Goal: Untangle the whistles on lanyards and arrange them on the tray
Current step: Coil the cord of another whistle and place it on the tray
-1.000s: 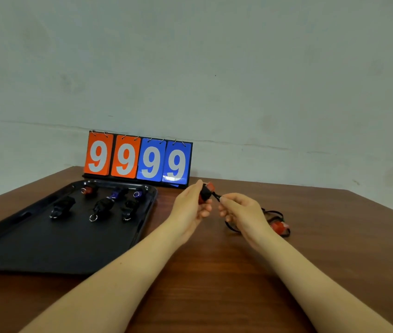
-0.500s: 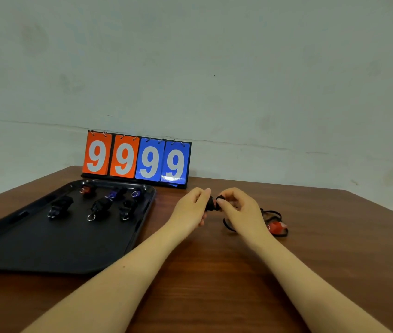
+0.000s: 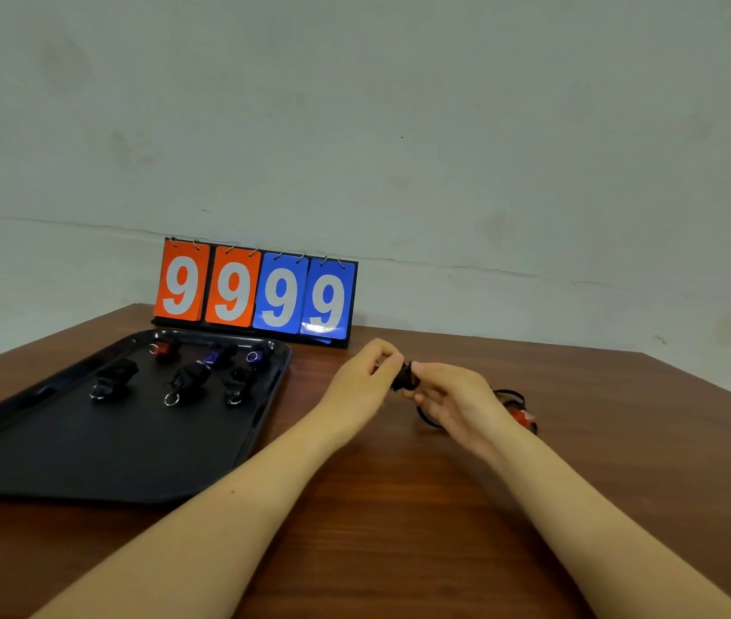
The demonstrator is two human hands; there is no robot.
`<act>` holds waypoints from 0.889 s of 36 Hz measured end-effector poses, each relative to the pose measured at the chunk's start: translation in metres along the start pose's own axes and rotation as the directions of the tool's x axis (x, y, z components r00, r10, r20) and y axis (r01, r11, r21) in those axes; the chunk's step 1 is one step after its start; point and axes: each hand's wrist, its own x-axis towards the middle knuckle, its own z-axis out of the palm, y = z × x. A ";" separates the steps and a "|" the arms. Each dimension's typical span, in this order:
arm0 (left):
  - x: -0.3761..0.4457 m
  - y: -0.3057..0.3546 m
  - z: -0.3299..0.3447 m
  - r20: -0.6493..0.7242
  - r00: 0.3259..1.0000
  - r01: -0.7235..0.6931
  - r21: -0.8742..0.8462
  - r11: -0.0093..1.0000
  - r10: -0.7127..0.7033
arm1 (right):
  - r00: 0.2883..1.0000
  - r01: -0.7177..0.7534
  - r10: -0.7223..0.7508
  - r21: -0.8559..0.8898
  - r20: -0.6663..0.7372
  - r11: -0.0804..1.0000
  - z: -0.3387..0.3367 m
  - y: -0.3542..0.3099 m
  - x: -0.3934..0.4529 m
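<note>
Black whistle (image 3: 403, 378), a second ago only in the left hand (image 3: 365, 377), is now pinched by both hands, right hand (image 3: 457, 397) closing in to free its cord (image 3: 508, 395).

At the centre of the frame, the left hand (image 3: 365, 384) and right hand (image 3: 453, 397) pinch a small black whistle (image 3: 404, 377) between their fingertips above the brown table (image 3: 399, 507). A black cord (image 3: 508, 395) and a red whistle (image 3: 522, 416) lie just right of the right hand. At left, a black tray (image 3: 86, 453) holds six whistles before a scoreboard (image 3: 256, 294) reading 9999.

Scoreboard (image 3: 256, 290) — "9999" — on table (image 3: 399, 507)
</note>
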 end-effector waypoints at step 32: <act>0.004 0.000 0.000 0.047 0.915 0.356 -0.562 0.747 -0.401 | 0.980 0.198 -0.198 -0.224 0.021 0.954 0.014 0.006 -0.003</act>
